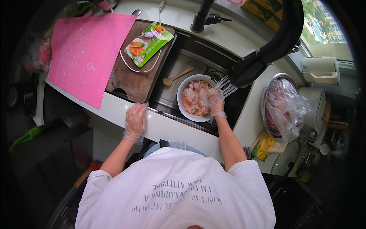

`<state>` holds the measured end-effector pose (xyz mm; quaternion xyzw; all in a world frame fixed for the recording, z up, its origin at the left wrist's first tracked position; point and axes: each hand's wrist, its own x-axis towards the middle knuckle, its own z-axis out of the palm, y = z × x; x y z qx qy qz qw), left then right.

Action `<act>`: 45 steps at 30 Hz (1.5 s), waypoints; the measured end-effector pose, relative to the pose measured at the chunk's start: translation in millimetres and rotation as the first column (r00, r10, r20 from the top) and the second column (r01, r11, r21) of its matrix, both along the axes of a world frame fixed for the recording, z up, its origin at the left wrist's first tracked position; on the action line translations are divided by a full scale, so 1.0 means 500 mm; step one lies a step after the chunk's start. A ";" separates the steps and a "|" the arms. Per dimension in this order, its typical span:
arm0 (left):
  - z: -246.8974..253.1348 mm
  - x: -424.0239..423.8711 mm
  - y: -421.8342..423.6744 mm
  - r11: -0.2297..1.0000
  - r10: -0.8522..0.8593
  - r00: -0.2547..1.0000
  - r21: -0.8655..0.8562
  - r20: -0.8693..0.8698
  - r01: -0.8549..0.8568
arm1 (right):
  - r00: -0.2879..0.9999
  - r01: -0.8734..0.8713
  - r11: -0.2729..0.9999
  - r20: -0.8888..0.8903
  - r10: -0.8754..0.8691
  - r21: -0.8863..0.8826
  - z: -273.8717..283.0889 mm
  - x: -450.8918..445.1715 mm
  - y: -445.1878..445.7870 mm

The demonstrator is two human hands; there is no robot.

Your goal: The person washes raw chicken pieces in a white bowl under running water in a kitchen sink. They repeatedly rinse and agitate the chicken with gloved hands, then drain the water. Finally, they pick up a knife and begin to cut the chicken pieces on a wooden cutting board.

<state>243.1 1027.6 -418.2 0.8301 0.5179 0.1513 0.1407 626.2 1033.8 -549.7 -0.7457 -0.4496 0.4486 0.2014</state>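
My right hand [218, 104], in a clear plastic glove, reaches over the right rim of a white bowl [181, 106]. Raw, pale pink meat pieces [196, 98], which look like chicken, fill much of the bowl. Water streams from the black faucet spray head [243, 71] onto that hand, and the spray blurs its fingers, so any grip is hidden. The bowl stands in the dark sink [163, 97], near a wooden spoon [168, 82]. On the counter's front edge rests my gloved left hand [136, 121], palm down, with nothing visible in it.
Left of the sink, a wooden cutting board [128, 81] carries a green food packet [151, 47] and a white cord. A pink silicone mat [85, 57] overlaps the board. To the right sits a metal basin [264, 103] of plastic-wrapped meat. A metal spoon [137, 12] lies behind.
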 end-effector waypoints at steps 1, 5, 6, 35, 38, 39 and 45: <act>-0.001 0.002 0.002 1.000 -0.006 1.000 -0.001 0.008 0.006 | 0.998 -0.061 0.994 0.040 0.057 0.091 -0.019 0.008 -0.003; 0.001 -0.004 -0.002 1.000 0.005 1.000 -0.006 -0.007 -0.005 | 0.714 -0.529 0.848 0.562 0.417 0.042 0.029 -0.070 -0.021; 0.000 -0.004 -0.001 1.000 0.006 1.000 -0.008 -0.010 -0.006 | 0.609 -0.590 0.808 0.653 0.450 -0.006 0.026 -0.083 -0.026; 0.007 0.230 0.098 0.792 -0.392 0.906 -0.444 0.157 0.420 | 0.815 -0.498 0.817 0.164 0.555 -0.290 0.021 -0.015 -0.051; -0.097 0.303 0.151 0.610 -0.404 0.893 -0.670 0.197 0.423 | 0.906 -0.397 0.899 0.077 0.416 -0.182 0.061 -0.001 -0.032; -0.120 0.328 0.167 0.622 -0.422 0.892 -0.665 0.160 0.413 | 0.928 -0.351 0.930 0.094 0.361 -0.110 0.086 0.004 -0.029; -0.233 0.427 0.219 0.571 -0.213 0.970 -0.791 0.115 0.219 | 0.785 -0.568 0.819 0.246 0.568 -0.077 0.083 0.021 0.073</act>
